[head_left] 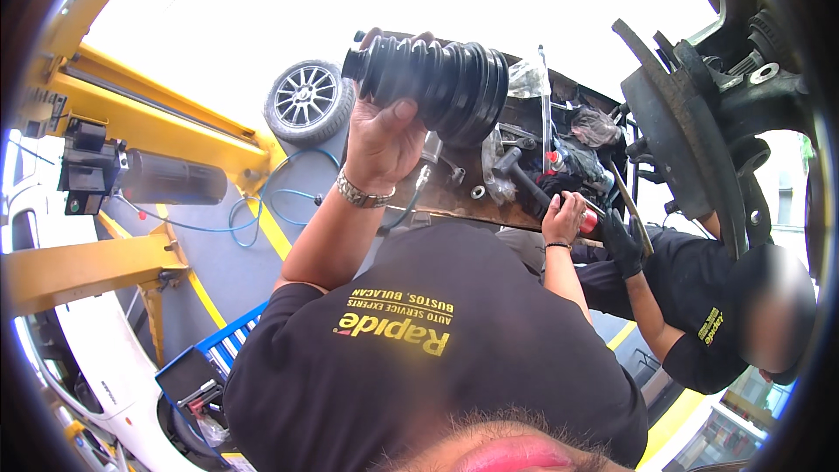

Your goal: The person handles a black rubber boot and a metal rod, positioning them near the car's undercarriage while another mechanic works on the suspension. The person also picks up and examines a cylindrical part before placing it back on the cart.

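My left hand [384,135] is raised, closed around a black ribbed rubber boot [441,87] lying sideways in its grip. Lower and to the right, my right hand [564,217] has curled fingers on a red cylindrical item [588,221], partly hidden by them. A dark-handled tool [524,179] lies just up and left of that hand, among several metal tools, a washer [477,191] and crumpled plastic [590,125] on a crowded work surface [454,210]. A co-worker's black-gloved hand [625,245] is just right of my right hand.
A co-worker [690,323] bends at the right beneath raised suspension parts [699,122]. A yellow lift [96,267], a motor unit [92,166], a loose wheel [306,100] and a blue hose [253,227] are left. A blue tool cart [223,341] and white car [79,358] stand lower left.
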Demonstrator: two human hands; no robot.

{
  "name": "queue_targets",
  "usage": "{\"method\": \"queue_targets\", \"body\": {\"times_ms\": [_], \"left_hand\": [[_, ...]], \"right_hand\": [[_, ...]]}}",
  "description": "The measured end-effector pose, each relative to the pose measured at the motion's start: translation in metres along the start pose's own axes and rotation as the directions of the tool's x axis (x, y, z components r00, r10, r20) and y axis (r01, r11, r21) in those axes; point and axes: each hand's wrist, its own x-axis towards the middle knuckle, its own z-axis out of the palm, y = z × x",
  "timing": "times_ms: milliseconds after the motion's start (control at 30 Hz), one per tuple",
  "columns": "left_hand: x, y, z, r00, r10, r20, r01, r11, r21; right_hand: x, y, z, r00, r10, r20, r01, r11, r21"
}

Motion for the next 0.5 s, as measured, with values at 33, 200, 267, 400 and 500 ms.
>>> {"method": "queue_targets", "body": {"times_ms": [33, 200, 267, 400, 500], "left_hand": [[0.001, 0.001, 0.001, 1.0, -0.015, 0.002, 0.015, 1.0, -0.018], [0.007, 0.0, 0.001, 0.999, 0.015, 0.034, -0.01, 0.991, -0.13], [0.007, -0.001, -0.001, 1.0, 0.016, -0.009, -0.017, 0.994, -0.109], [0.006, 0.003, -0.015, 0.979, -0.084, -0.184, 0.083, 0.996, -0.012], [0.004, 0.0, -0.034, 0.98, -0.073, -0.187, 0.104, 0.981, 0.162]], "right_hand": [[0.0, 0.0, 0.0, 1.0, -0.005, -0.005, 0.005, 1.0, -0.004], [0.0, -0.002, -0.002, 1.0, 0.023, -0.002, -0.023, 0.999, -0.033], [0.0, -0.002, -0.002, 1.0, 0.003, -0.011, -0.003, 1.0, -0.002], [0.002, -0.004, -0.004, 1.0, 0.013, 0.016, -0.013, 1.0, -0.014], [0.002, -0.006, -0.008, 1.0, -0.001, -0.005, 0.001, 1.0, 0.013]]}}
